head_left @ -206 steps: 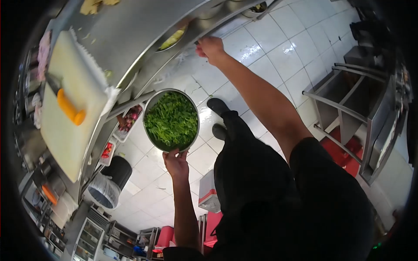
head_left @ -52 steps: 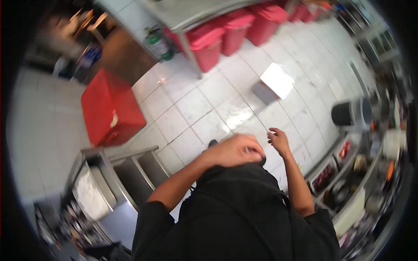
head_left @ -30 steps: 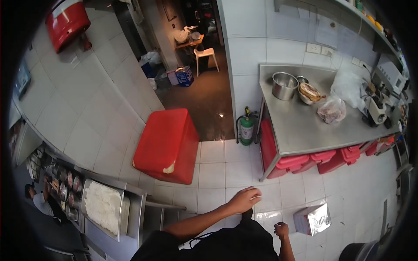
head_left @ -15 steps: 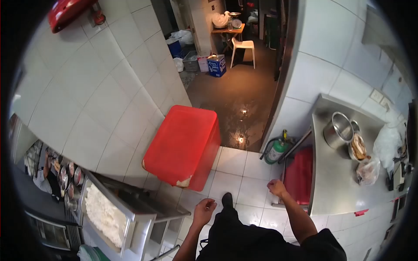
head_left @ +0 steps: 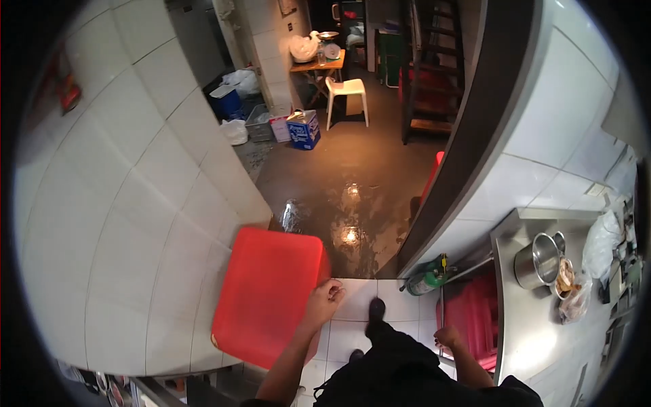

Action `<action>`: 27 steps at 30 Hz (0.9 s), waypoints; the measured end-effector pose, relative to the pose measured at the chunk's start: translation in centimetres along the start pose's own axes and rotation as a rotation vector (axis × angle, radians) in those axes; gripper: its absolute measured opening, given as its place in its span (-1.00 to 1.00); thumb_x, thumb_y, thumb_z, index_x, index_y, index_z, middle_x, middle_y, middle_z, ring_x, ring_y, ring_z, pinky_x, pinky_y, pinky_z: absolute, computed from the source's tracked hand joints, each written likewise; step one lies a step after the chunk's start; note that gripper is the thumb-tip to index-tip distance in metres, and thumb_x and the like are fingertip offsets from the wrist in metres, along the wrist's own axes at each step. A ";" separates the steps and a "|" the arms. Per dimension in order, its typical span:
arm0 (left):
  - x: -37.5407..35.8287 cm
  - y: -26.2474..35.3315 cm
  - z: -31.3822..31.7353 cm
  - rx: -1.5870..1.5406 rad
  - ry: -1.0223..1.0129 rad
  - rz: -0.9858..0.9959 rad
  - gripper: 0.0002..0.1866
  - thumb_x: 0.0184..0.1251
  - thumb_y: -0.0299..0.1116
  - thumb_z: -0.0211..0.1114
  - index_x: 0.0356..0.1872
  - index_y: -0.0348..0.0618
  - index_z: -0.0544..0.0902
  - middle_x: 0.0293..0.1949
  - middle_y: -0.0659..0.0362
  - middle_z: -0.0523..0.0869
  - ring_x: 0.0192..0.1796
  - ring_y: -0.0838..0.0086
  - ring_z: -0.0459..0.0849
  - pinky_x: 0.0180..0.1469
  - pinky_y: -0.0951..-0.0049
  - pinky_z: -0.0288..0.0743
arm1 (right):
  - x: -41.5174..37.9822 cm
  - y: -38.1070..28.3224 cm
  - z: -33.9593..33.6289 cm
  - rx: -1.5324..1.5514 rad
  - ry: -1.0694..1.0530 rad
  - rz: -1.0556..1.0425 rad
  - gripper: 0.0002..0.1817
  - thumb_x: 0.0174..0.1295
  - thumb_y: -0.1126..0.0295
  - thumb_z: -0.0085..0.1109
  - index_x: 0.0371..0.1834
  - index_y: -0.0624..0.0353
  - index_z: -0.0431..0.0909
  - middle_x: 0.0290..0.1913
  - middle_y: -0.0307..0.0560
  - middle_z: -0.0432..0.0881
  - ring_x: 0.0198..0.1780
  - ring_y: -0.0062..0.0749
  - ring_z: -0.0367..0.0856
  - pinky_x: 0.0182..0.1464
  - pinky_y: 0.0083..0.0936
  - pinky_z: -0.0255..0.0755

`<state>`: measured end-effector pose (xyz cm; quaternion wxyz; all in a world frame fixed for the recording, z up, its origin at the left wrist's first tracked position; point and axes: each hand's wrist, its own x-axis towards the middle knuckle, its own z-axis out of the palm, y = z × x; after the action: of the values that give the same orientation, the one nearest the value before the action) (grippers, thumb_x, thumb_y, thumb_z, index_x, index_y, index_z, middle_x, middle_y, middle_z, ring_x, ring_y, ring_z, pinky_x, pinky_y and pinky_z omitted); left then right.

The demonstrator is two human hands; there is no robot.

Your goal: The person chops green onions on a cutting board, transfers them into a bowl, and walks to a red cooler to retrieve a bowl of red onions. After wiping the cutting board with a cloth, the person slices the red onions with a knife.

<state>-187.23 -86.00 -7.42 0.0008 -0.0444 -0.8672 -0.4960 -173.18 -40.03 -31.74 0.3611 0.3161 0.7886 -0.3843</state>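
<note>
To your left, at 7 o'clock, the red box [head_left: 270,285] stands against the tiled wall [head_left: 129,210], presumably set there to spare part of the doorway for passage. Between 11 and 12 o'clock, the blue carton [head_left: 303,130] sits on the darker floor [head_left: 373,163] among other containers, apparently grouped near the wall's edge as floor-level storage. At 12 o'clock, the white stool [head_left: 348,88] is just beside the wooden table [head_left: 300,68], plausibly as its seat. At 4 o'clock, the green extinguisher [head_left: 427,281] is by the doorway's right edge, probably so that it can be reached quickly. Next to it, the red bin [head_left: 472,313] is tucked beneath the steel table [head_left: 522,342], an arrangement that would save floor space. On that table, between 3 and 4 o'clock, the metal pot [head_left: 534,264] is near the clear bag [head_left: 574,306]. Your left hand [head_left: 324,302], at 6 o'clock, is loosely curled, a gap showing between thumb and fingers, and no object is visible in it; it overlaps the red box in view, but whether they touch cannot be told. Your right hand [head_left: 446,338], between 4 and 5 o'clock, is nearest the red bin; its fingers are bent, but how tightly cannot be told, and no held object shows.
</note>
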 end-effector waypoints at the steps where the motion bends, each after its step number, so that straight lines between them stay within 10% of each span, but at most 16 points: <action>1: 2.8 -0.7 0.3 0.045 -0.018 0.014 -0.71 0.33 -0.23 0.37 -0.07 -0.20 0.66 -0.27 0.03 0.76 -0.20 0.23 0.76 -0.13 0.27 0.62 | 0.8 -2.2 0.0 -0.012 0.000 0.004 -0.70 0.19 0.19 0.10 -0.32 0.17 0.73 -0.30 0.00 0.77 -0.28 -0.17 0.78 -0.16 -0.18 0.64; 3: 6.5 -2.4 0.6 0.101 -0.075 0.027 -0.72 0.34 -0.22 0.35 -0.08 -0.20 0.66 -0.29 0.02 0.75 -0.22 0.19 0.75 -0.13 0.22 0.61 | 6.8 -5.2 -0.2 -0.550 -0.092 -0.205 -0.71 0.18 0.24 0.09 -0.35 0.17 0.74 -0.27 0.12 0.77 -0.23 -0.07 0.78 -0.15 -0.13 0.62; 5: 10.7 -3.9 0.6 0.095 -0.081 0.029 -0.73 0.35 -0.22 0.34 -0.09 -0.19 0.67 -0.31 0.01 0.74 -0.24 0.15 0.74 -0.13 0.18 0.61 | 11.6 -9.5 -0.4 -1.155 0.162 -0.929 -0.78 0.12 0.24 0.16 -0.42 0.10 0.73 -0.29 0.06 0.76 -0.35 -0.12 0.75 -0.34 -0.10 0.59; 6: 12.8 -4.7 -0.2 0.149 -0.031 0.003 -0.74 0.35 -0.22 0.32 -0.09 -0.18 0.67 -0.32 0.01 0.73 -0.24 0.15 0.73 -0.10 0.17 0.60 | 18.5 -8.6 1.7 -1.125 0.215 -0.787 -0.79 0.06 0.19 0.19 -0.41 0.01 0.75 -0.27 0.03 0.76 -0.24 -0.08 0.76 -0.29 -0.12 0.57; 7: 12.4 -6.4 -1.4 0.207 -0.025 -0.064 -0.74 0.36 -0.22 0.31 -0.09 -0.16 0.68 -0.33 0.00 0.72 -0.23 0.15 0.72 -0.08 0.17 0.60 | 26.2 -7.9 1.3 -1.028 0.082 -1.240 -0.80 0.07 0.25 0.19 -0.40 0.07 0.74 -0.27 0.05 0.75 -0.25 -0.09 0.76 -0.24 -0.15 0.58; 8: 11.8 -7.2 -2.0 0.131 0.021 -0.226 -0.75 0.37 -0.21 0.29 -0.10 -0.14 0.70 -0.30 0.00 0.73 -0.19 0.15 0.73 -0.06 0.18 0.59 | 19.4 -16.4 1.8 -0.747 0.262 -1.067 -0.83 0.04 0.29 0.22 -0.39 0.09 0.73 -0.27 0.05 0.75 -0.25 -0.09 0.75 -0.24 -0.16 0.57; 12: 11.1 -22.1 -0.2 -0.410 0.084 -0.976 -0.37 0.40 0.17 0.13 0.29 -0.06 0.51 0.25 -0.01 0.57 0.28 0.17 0.54 0.23 0.14 0.48 | 7.4 -40.5 -0.8 0.255 -0.242 -0.492 -0.79 0.33 0.33 0.16 -0.07 0.18 0.66 -0.32 -0.17 0.68 -0.36 -0.50 0.67 -0.42 -0.51 0.54; 14: 11.4 -25.9 3.2 -1.472 0.917 -1.407 -0.22 0.32 0.23 0.19 0.45 -0.02 0.36 0.49 0.01 0.34 0.50 0.09 0.30 0.39 0.05 0.35 | 9.6 -43.3 1.1 0.362 -0.277 -0.366 -0.71 0.33 0.37 0.19 0.05 0.27 0.60 -0.31 -0.12 0.69 -0.41 -0.50 0.66 -0.43 -0.56 0.53; 18: 2.8 -34.0 8.9 -1.748 1.701 -1.199 0.04 0.16 0.60 -0.12 0.52 0.07 0.24 0.55 0.08 0.22 0.53 0.02 0.18 0.39 -0.28 0.21 | 8.0 -43.1 0.5 -0.006 -0.261 -0.282 -0.65 0.27 0.31 0.27 0.02 0.32 0.62 -0.31 -0.02 0.73 -0.42 -0.46 0.72 -0.39 -0.50 0.58; 27: -2.6 -32.3 4.9 -1.846 1.995 -0.937 -0.26 0.03 0.29 0.14 0.13 -0.05 0.55 0.08 0.08 0.61 0.09 0.13 0.53 -0.06 -0.01 0.48 | 7.9 -40.8 -1.4 -0.306 -0.257 -0.240 -0.75 0.30 0.38 0.22 -0.02 0.23 0.65 -0.32 -0.15 0.70 -0.40 -0.52 0.65 -0.34 -0.52 0.54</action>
<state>-186.91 -98.24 -37.85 0.4079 0.6148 0.1866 -0.6487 -209.53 -57.69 -22.10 0.4539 0.1105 0.8172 -0.3376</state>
